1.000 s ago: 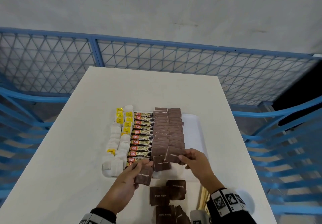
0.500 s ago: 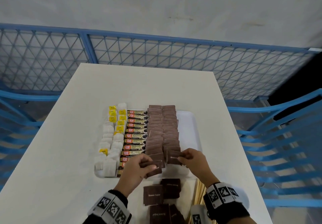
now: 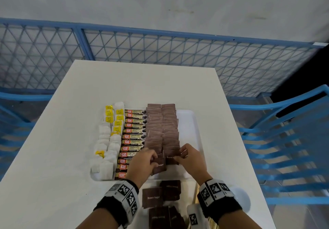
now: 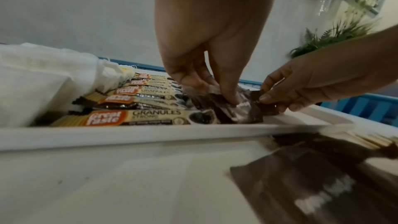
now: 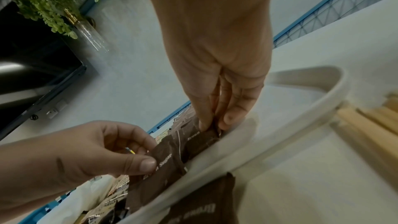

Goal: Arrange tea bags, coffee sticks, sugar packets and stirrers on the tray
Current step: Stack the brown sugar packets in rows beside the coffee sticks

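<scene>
On the white bench (image 3: pixel 58 139) sits a white tray (image 3: pixel 188 122), filled from left to right with tea bags (image 3: pixel 106 139), a column of coffee sticks (image 3: pixel 134 136) and 2 columns of brown sugar packets (image 3: pixel 162 125). The right strip of the tray is bare.

Both hands work at the near end of the sugar columns. The left hand (image 3: pixel 142 164) pinches a brown sugar packet (image 3: pixel 160 166) between thumb and curled fingers (image 5: pixel 148 164); the packet is tilted and its lower edge lies over the tray floor, just beside the last coffee stick. The right hand (image 3: pixel 191 159) pinches the near packet of the right column (image 3: pixel 171 158) between thumb and fingertips (image 5: pixel 231 117), with the fingers held close together and pointing down into the tray.

In the left wrist view the nearest coffee stick (image 4: pixel 133 117) reads "GRANULES" and lies against the tray's near rim (image 4: pixel 129 135).

On the bench between the wrists lie loose sugar packets (image 3: pixel 153 197), some overlapping, printed "Brown Sugar". Pale wooden stirrers (image 5: pixel 370 125) lie on the bench just outside the tray's near right corner. Each wrist carries a black band with square coded markers (image 3: pixel 128 193).

Behind the bench runs a blue mesh fence (image 3: pixel 160 54), and blue slatted chairs (image 3: pixel 284 139) stand at either side.
</scene>
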The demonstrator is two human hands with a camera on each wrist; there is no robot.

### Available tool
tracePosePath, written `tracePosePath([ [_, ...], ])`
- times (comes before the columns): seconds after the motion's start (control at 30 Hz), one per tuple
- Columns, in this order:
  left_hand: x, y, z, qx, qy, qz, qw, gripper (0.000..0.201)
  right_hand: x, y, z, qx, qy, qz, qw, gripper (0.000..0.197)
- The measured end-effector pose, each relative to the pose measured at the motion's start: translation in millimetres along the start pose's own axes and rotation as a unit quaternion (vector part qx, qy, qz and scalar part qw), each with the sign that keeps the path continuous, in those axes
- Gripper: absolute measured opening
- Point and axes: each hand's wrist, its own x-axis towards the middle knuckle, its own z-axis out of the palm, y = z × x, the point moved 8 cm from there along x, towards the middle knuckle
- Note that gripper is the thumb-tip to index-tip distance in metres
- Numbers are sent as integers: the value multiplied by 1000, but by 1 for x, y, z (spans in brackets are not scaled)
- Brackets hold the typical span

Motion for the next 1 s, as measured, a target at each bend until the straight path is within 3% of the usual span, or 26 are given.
tracePosePath([
  [0.17,-9,6,-1,87,50,39,994,31,-4,-2,-3,-22,28,-5,999,24],
  [0.27,-18,7,-7,79,70,47,993,24,-11,-6,-6,-37,51,-35,997,19],
  [0.4,-39,5,1,36,-24,82,996,11,-36,-22,6,-99,-23,-135,986,10],
  [0.5,-61,4,16,43,-104,110,988,12,-60,-25,23,-160,-101,-194,963,21],
  [0.57,-72,2,23,63,-129,101,984,23,-75,-22,34,-212,-143,-218,942,32],
  [0.67,-82,-2,31,94,-139,87,982,49,-91,-18,45,-294,-164,-248,909,47],
  [0.73,-84,-3,34,118,-131,75,981,55,-94,-16,50,-312,-156,-253,902,50],
  [0.87,-83,-3,34,162,-108,57,979,48,-98,-18,51,-309,-137,-267,902,45],
  [1.0,-86,-3,30,151,-96,55,982,29,-98,-18,50,-328,-118,-299,888,37],
])
